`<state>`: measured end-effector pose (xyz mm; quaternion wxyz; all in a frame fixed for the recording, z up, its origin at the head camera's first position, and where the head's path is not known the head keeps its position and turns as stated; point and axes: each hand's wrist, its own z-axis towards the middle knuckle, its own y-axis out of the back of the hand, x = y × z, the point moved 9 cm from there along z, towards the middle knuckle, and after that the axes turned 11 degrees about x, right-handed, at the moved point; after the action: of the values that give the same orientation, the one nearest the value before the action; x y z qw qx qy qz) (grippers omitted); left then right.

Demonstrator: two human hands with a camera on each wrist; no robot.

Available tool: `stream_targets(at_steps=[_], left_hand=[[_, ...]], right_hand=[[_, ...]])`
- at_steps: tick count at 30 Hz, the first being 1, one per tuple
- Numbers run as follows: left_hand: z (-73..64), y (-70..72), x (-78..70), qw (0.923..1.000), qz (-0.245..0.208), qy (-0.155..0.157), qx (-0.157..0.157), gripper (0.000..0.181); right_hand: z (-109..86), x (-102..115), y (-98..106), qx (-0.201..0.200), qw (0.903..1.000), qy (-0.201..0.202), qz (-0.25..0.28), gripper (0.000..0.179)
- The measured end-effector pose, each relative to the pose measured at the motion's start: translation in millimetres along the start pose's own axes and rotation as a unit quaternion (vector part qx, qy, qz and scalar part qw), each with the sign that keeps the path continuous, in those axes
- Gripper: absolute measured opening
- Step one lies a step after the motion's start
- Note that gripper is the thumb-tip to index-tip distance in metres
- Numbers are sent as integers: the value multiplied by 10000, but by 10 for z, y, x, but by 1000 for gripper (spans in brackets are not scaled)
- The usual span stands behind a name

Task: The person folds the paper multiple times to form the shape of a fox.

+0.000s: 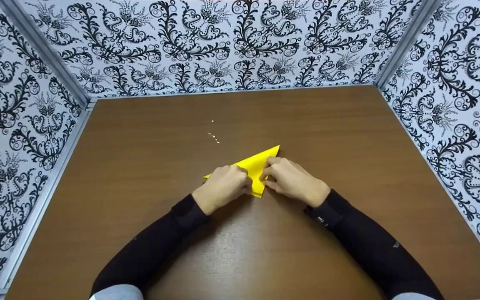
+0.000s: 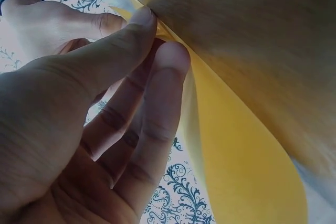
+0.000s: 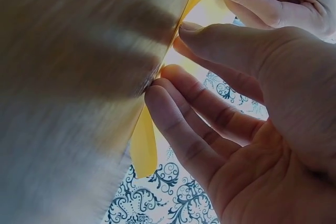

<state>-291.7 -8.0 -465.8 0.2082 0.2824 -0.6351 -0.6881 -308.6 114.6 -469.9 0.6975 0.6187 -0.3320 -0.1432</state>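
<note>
A folded sheet of yellow paper (image 1: pixel 260 163) lies on the brown table near its middle, one pointed corner aimed away to the right. From the left, my left hand (image 1: pixel 226 184) pinches the paper's near edge between thumb and fingertips; in the left wrist view the loose part of the sheet (image 2: pixel 247 150) bulges up beyond those fingers. My right hand (image 1: pixel 293 179) holds the right edge, its thumb and fingertips close to the tabletop. A flap of the paper (image 3: pixel 144 148) sticks out past the right fingers in the right wrist view.
Small pale specks (image 1: pixel 213 136) dot the brown table (image 1: pixel 148 137) behind the paper. Patterned black-and-white panels (image 1: pixel 223 41) with metal frame bars (image 1: pixel 406 41) enclose the back and both sides.
</note>
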Motion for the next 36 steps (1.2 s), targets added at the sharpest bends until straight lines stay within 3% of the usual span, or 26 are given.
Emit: stream_targets(at_steps=[14,26,36], left_hand=[[1,-4,1,9998,-143,16,105,8],[-21,23,-30,9997,141,-194,-32,15],[-12,-7,-13,9996,-29,-208,182,21]], right_hand=[[3,24,-6,22,10000,60,-59,10],[5,17,-32,4,9999,107,-26,10],[10,24,-37,7,9999,143,0,10]])
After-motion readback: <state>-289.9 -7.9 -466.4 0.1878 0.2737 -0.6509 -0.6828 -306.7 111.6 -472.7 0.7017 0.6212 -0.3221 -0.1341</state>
